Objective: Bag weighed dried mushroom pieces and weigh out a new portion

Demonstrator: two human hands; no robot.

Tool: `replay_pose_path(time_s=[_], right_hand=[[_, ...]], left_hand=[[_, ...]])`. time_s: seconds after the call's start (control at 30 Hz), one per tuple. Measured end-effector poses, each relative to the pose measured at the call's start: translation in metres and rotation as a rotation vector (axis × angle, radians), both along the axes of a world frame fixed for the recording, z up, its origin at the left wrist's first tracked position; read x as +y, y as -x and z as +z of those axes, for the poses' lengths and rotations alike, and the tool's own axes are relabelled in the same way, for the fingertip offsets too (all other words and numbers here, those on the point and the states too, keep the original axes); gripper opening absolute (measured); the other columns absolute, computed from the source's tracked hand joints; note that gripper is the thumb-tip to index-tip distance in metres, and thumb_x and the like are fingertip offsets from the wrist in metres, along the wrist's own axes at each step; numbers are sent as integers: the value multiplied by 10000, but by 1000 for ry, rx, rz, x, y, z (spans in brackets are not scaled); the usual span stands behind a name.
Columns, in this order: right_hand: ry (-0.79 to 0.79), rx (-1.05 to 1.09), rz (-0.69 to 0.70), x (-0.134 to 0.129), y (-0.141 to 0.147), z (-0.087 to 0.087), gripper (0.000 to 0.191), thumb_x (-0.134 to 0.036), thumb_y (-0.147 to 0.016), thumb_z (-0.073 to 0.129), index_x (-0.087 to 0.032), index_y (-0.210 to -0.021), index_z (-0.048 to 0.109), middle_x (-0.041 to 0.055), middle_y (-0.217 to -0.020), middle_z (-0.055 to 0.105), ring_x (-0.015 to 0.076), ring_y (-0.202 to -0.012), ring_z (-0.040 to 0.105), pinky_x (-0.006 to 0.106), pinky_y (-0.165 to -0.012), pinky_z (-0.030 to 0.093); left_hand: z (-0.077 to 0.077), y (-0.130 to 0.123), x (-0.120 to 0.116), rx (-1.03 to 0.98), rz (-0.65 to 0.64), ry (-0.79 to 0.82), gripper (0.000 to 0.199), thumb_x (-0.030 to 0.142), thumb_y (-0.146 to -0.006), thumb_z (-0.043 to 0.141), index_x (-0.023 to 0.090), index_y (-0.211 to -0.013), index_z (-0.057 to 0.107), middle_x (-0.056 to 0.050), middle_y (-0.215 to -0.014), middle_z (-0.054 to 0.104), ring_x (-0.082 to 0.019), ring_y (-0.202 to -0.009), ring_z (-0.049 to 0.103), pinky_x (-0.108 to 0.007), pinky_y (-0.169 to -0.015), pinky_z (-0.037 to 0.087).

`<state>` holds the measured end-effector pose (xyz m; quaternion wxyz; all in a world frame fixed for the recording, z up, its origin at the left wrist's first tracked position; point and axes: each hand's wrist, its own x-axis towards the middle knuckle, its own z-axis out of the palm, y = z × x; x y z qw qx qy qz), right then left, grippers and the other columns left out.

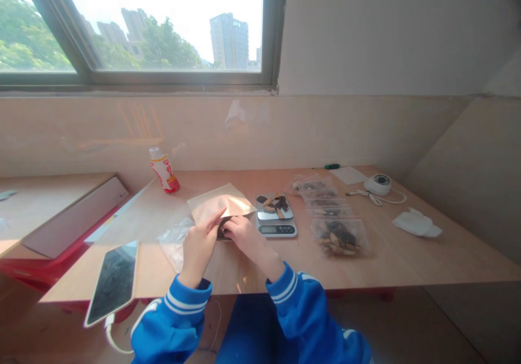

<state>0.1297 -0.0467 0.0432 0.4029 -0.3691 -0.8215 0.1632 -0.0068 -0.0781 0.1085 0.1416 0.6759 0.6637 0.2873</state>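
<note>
My left hand (200,243) grips the near edge of a brown paper bag (220,201) lying on the table, thumb on top. At the bag's dark mouth, the curled fingers of my right hand (244,235) reach in; their tips, and anything pinched there, are hidden. Just right of the bag stands a kitchen scale (277,230). On its plate lie dark and tan dried pieces (275,204), which look like dried mushrooms or herbs. Clear zip bags (341,238) with similar pieces are lined up to the right of the scale. A clear plastic bag (176,240) lies beside my left hand.
A red-and-white bottle (164,171) stands at the back left. A phone (113,282) with a cable overhangs the front left edge. On the right are a white round device (377,185) with a cord, a crumpled tissue (417,223), paper (348,175) and a green-handled tool (332,166).
</note>
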Motion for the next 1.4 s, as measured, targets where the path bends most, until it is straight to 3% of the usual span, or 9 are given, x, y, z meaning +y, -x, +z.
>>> replay_pose_path(time_s=[0.07, 0.23, 0.43, 0.63, 0.8, 0.93, 1.07, 1.23, 1.4], right_hand=[[-40, -12, -4, -4, -12, 9, 175, -176, -906, 507, -215, -929, 676, 50, -948, 675, 205, -950, 619, 355, -872, 514], [-108, 252, 15, -10, -31, 20, 177, -250, -909, 536, -250, -1015, 677, 51, -1023, 679, 185, -1017, 620, 347, -912, 507], [-85, 461, 23, -17, -18, 32, 169, -300, -896, 560, -284, -973, 710, 27, -1063, 694, 193, -1076, 610, 390, -987, 477], [229, 1064, -115, -18, -3, 40, 217, -354, -776, 703, -228, -952, 701, 55, -999, 721, 227, -991, 657, 436, -931, 517], [376, 1454, -36, -4, -37, 29, 321, -419, -768, 692, -254, -1040, 651, 38, -1087, 696, 202, -1101, 622, 409, -969, 499], [412, 1389, -189, 10, -72, 6, 368, -418, -704, 736, -235, -1014, 666, 54, -1077, 701, 218, -1086, 627, 387, -925, 517], [385, 1079, -380, 22, -84, -15, 358, -390, -667, 747, -168, -944, 700, 93, -992, 725, 242, -947, 671, 391, -844, 535], [220, 615, -359, 29, -83, -25, 210, -330, -754, 657, -187, -892, 725, 80, -983, 732, 239, -969, 655, 391, -893, 492], [178, 546, -343, 31, -85, -25, 187, -333, -781, 633, -224, -895, 732, 54, -997, 735, 235, -985, 653, 377, -906, 484]], left_hand=[[1, 1, 4, -26, -15, 1, 386, 241, -876, 452, 307, -1220, 612, -33, -908, 752, -168, -755, 668, -219, -616, 431], [9, -4, 9, -80, -20, -1, 368, 265, -876, 473, 304, -1212, 620, -47, -1011, 740, -192, -867, 680, -241, -676, 461], [22, -10, 13, -109, 36, -15, 347, 288, -878, 480, 299, -1184, 643, -50, -1056, 727, -220, -977, 666, -282, -781, 491], [27, -5, 20, -167, 69, -26, 341, 307, -862, 493, 321, -1163, 655, -32, -1118, 704, -245, -1028, 650, -322, -838, 489], [26, 4, 23, -211, 75, -63, 345, 321, -858, 493, 313, -1161, 657, -26, -1100, 712, -238, -1029, 649, -316, -849, 490], [25, 8, 22, -241, 108, -90, 347, 350, -854, 503, 300, -1159, 660, -27, -1086, 717, -233, -1014, 654, -310, -847, 496], [25, 8, 19, -247, 98, -80, 342, 328, -856, 497, 309, -1156, 661, -16, -1103, 711, -225, -1015, 654, -303, -859, 494], [25, 9, 18, -245, 94, -60, 341, 313, -856, 498, 322, -1158, 658, -14, -1118, 705, -230, -1036, 647, -305, -867, 486], [21, 10, 19, -257, 111, -49, 331, 320, -850, 512, 345, -1144, 662, -11, -1119, 704, -238, -1039, 645, -312, -861, 481]])
